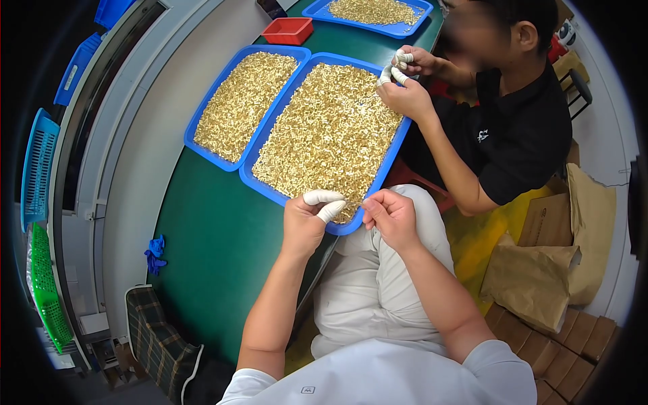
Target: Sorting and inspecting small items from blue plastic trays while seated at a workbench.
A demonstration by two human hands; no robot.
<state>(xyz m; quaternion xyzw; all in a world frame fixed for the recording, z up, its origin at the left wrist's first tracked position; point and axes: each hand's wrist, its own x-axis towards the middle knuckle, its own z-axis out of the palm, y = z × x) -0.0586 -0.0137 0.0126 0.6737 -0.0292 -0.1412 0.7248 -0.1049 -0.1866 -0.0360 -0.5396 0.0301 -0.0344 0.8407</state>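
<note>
Left hand (305, 223) and right hand (394, 219) pinch by a blue tray (390, 159) of gold bits (324, 128); can't tell what's held.

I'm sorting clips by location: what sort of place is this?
Probably a small-parts workshop: blue trays full of small gold-coloured pieces, a long green table, and white finger covers on two people.

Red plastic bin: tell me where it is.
In the head view, the red plastic bin sits on the green tabletop, left of centre near the top, just beyond the far end of the leftmost filled blue tray.
</note>
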